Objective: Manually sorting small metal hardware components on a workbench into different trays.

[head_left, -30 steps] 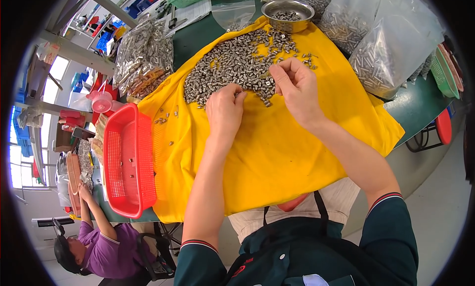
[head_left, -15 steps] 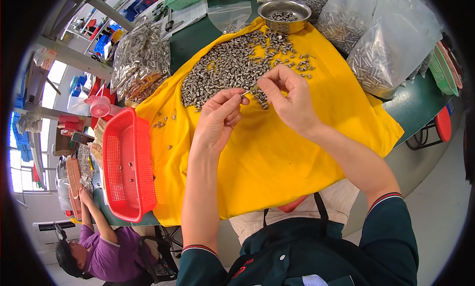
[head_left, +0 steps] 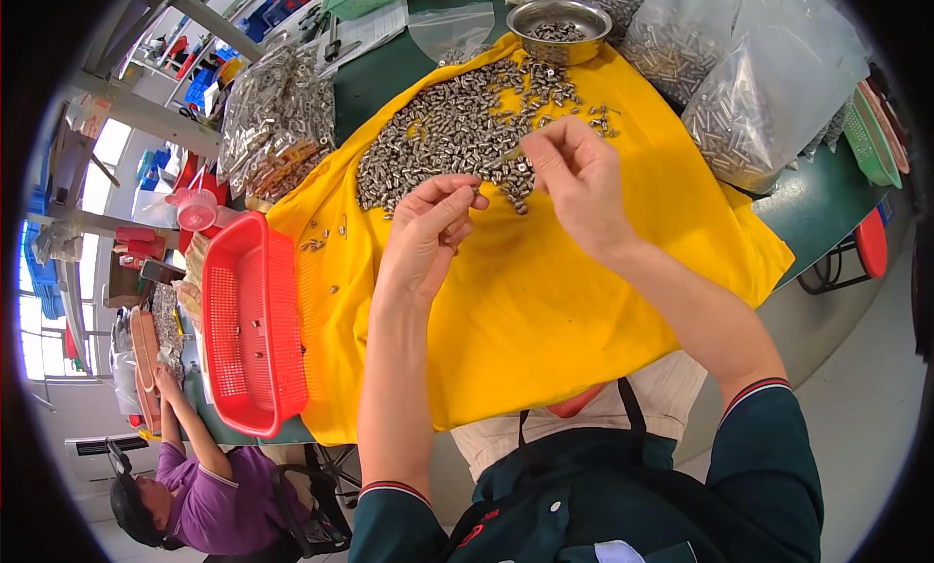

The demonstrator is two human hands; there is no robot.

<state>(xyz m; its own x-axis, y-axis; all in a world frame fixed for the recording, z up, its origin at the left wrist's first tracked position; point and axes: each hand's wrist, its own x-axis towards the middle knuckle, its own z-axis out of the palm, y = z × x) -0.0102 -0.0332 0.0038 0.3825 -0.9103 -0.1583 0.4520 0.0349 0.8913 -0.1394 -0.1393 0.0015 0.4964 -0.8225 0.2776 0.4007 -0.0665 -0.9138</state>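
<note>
Just in front of a large heap of small cylindrical metal parts point(head_left: 438, 125), both my hands are raised over the yellow cloth point(head_left: 545, 310). My left hand point(head_left: 433, 222) is closed in a pinch, and a small dark metal part point(head_left: 476, 187) shows at its fingertips. My right hand point(head_left: 582, 179) is also pinched, thumb against forefinger. From its fingertips a thin, pale, slender tool point(head_left: 506, 158) points left toward the heap; its exact kind is blurred. The two hands are apart, with the tool's tip clear of the left fingertips.
A red plastic basket point(head_left: 255, 354) with a few parts inside stands at the left. At the back are a metal bowl point(head_left: 559, 26) of parts and clear bags of metal parts point(head_left: 744, 125). A bulging bag point(head_left: 272, 125) lies far left. A co-worker point(head_left: 214, 495) sits lower left.
My right hand has drawn up and to the right, away from the left one, taking the thin tool with it. The left hand has stayed nearly in place.
</note>
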